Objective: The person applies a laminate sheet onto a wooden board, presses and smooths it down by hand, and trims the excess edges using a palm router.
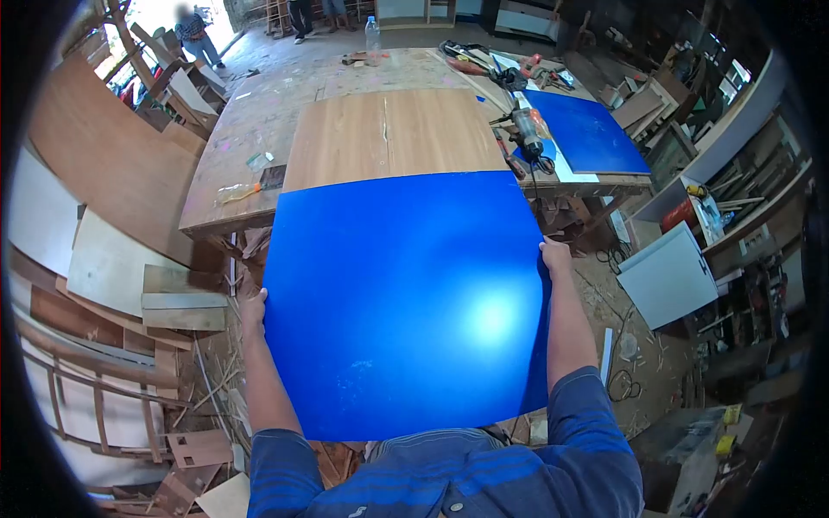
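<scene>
A large blue sheet (389, 293) spans the space between my body and the workbench. My left hand (253, 308) is closed on its left edge, and my right hand (555, 256) grips its right edge. The sheet's far edge meets the near side of a wood-grain board (397, 134) lying on the workbench (250, 112). A thin line with a whitish streak runs down the middle of that board. Just left of the board lies a brush (242, 192) with a yellowish handle. My fingers under the sheet are hidden.
A power drill (525, 129), loose tools and a smaller blue panel (587, 131) lie on the bench's right side. A clear bottle (372, 34) stands at the back. Wooden boards (112, 259) lean at the left, and a white panel (669, 276) at the right. People stand beyond the bench.
</scene>
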Tool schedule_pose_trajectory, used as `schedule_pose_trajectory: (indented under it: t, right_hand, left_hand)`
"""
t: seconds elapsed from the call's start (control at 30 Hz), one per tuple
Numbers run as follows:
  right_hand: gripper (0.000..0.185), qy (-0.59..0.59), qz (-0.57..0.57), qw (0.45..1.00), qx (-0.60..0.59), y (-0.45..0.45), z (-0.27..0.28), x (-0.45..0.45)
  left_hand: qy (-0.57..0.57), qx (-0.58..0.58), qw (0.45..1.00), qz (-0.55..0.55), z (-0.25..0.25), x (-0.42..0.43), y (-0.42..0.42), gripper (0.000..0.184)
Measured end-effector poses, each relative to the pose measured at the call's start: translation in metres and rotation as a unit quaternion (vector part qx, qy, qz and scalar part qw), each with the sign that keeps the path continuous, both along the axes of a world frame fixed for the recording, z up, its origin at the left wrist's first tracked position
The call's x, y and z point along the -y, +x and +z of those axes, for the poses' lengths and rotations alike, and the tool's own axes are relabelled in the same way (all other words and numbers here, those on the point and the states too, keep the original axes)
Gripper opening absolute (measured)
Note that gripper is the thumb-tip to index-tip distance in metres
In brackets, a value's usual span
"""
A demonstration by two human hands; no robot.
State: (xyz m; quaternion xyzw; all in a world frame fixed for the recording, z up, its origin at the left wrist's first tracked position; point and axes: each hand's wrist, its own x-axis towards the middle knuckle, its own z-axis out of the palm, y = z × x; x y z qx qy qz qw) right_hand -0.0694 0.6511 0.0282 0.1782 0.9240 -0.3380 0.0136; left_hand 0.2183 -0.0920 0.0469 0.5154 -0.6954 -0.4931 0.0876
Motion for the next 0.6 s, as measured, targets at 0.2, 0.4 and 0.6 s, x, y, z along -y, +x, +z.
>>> schedule_pose_trajectory:
  t: [0.2,0.4,0.6]
  right_hand:
    - [0.047,-0.015,-0.026,1.000,0.008,0.008,0.012,0.013]
    - [0.041,-0.113,-0.009,0.988,-0.100,0.009,0.012,0.008]
    - [0.037,-0.148,-0.016,0.963,-0.225,0.000,0.061,-0.004]
  left_hand:
    - [0.031,-0.007,0.999,0.002,-0.014,0.009,0.000,0.057]
    - [-0.106,-0.006,0.993,-0.053,-0.015,0.024,0.000,0.049]
    - [-0.083,-0.210,0.973,-0.036,0.070,-0.003,-0.014,0.044]
